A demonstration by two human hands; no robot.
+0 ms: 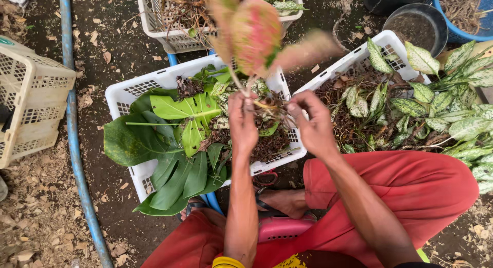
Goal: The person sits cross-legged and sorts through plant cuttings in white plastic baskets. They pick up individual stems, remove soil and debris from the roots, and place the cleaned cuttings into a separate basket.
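My left hand (242,123) grips the stems of a small plant with pink-and-green leaves (253,33), held upright over a white crate (123,93). Its leaves are blurred. My right hand (312,125) pinches the plant's pale roots (272,110) just beside the left hand. Both hands hover above the crate, which holds large dark green split leaves (179,124) and brown root debris.
A second white crate (385,42) at right holds speckled green plants (452,114). Another crate (174,37) sits behind, a beige crate (31,98) at left. A blue hose (74,145) crosses the dirt ground. Pots and a blue tub (462,21) stand top right. My red-trousered legs (411,186) are below.
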